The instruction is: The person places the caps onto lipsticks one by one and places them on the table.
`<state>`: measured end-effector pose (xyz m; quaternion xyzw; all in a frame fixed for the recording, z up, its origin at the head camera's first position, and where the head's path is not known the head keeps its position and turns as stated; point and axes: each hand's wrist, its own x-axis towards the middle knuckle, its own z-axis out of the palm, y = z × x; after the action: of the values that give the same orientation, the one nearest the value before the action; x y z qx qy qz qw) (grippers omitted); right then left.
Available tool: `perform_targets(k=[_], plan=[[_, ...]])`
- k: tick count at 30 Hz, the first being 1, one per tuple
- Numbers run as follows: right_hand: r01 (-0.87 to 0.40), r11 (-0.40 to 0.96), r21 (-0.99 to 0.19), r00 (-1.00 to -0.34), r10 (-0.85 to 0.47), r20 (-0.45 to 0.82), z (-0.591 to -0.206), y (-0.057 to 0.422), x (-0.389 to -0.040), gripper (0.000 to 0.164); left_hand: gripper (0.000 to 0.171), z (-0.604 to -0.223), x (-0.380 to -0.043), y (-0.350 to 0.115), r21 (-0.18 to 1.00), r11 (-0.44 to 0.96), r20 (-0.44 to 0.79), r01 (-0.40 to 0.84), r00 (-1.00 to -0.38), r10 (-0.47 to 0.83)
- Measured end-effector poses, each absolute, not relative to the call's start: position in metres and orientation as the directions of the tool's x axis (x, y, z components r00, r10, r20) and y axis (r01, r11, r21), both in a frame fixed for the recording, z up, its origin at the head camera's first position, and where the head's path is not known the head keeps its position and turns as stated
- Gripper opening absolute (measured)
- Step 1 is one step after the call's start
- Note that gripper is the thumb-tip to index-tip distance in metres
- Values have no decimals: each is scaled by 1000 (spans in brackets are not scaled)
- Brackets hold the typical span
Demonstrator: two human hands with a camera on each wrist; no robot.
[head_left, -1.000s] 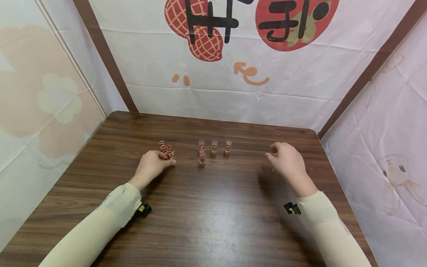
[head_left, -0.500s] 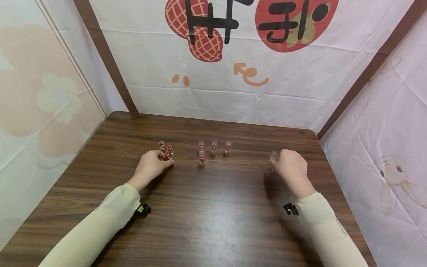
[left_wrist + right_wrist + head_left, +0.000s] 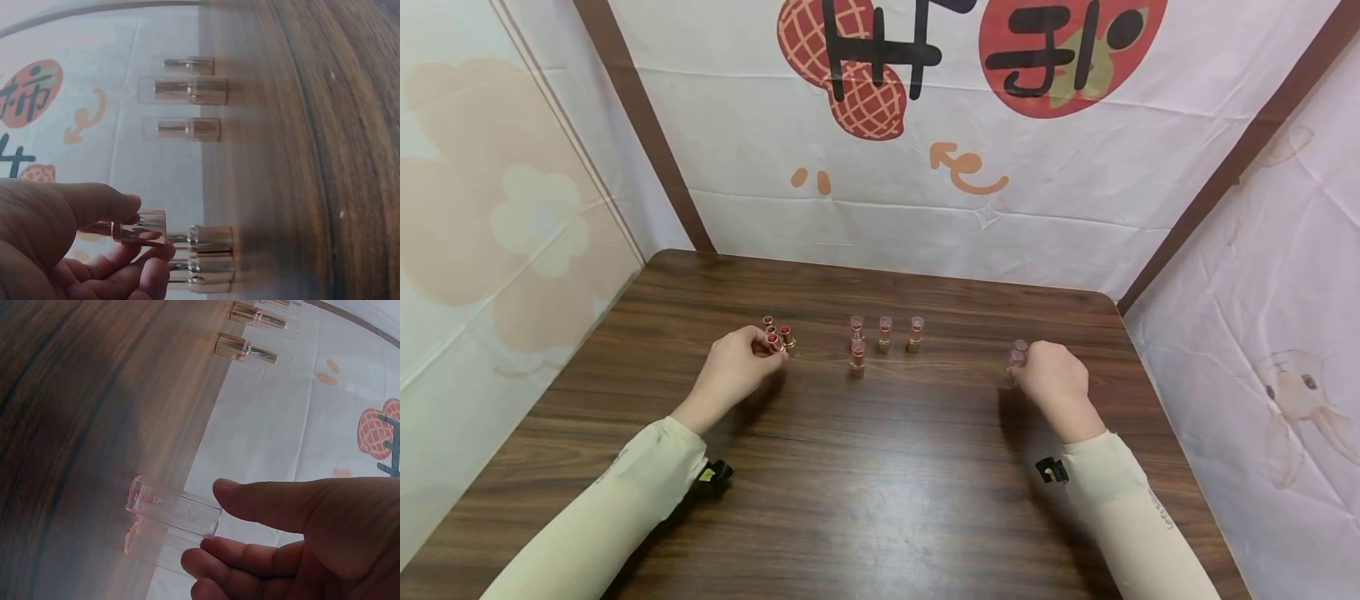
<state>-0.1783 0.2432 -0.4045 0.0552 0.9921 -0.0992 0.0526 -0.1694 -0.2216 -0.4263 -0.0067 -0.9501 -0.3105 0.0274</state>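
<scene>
My left hand (image 3: 735,367) pinches an uncapped gold lipstick (image 3: 147,228) between thumb and fingers, and in the left wrist view it is raised beside other gold tubes. Several uncapped lipsticks (image 3: 786,335) with red tips stand close around that hand in the head view. At the right of the table my right hand (image 3: 1054,383) has its thumb and fingertips on either side of the upper end of a clear lipstick cap (image 3: 175,506). A second clear cap (image 3: 156,542) stands right beside it, partly behind the fingers.
Between the hands, several lipsticks with clear caps stand upright: three in a back row, including a right-end lipstick (image 3: 915,335), and a front lipstick (image 3: 858,358) before the row's left end. Beyond the brown wooden table (image 3: 880,467) hangs a printed white cloth (image 3: 880,221).
My left hand has taken a lipstick from the cluster and moved slightly up and left with it. My right hand has come down to the clear caps and closed its fingertips around one.
</scene>
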Motion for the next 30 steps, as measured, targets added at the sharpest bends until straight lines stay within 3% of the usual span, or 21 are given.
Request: perform_targets(k=[14, 23, 30], plan=[[84, 964, -252, -989, 51, -136, -403, 252, -176, 35, 24, -414, -165, -212, 628, 765, 125, 140, -989, 79], [-46, 873, -486, -993, -94, -74, -390, 259, -170, 23, 20, -406, -166, -211, 666, 716, 145, 210, -978, 151], [-175, 665, -726, -975, -218, 36, -383, 250, -169, 27, 19, -398, -165, -203, 691, 656, 215, 304, -952, 216]])
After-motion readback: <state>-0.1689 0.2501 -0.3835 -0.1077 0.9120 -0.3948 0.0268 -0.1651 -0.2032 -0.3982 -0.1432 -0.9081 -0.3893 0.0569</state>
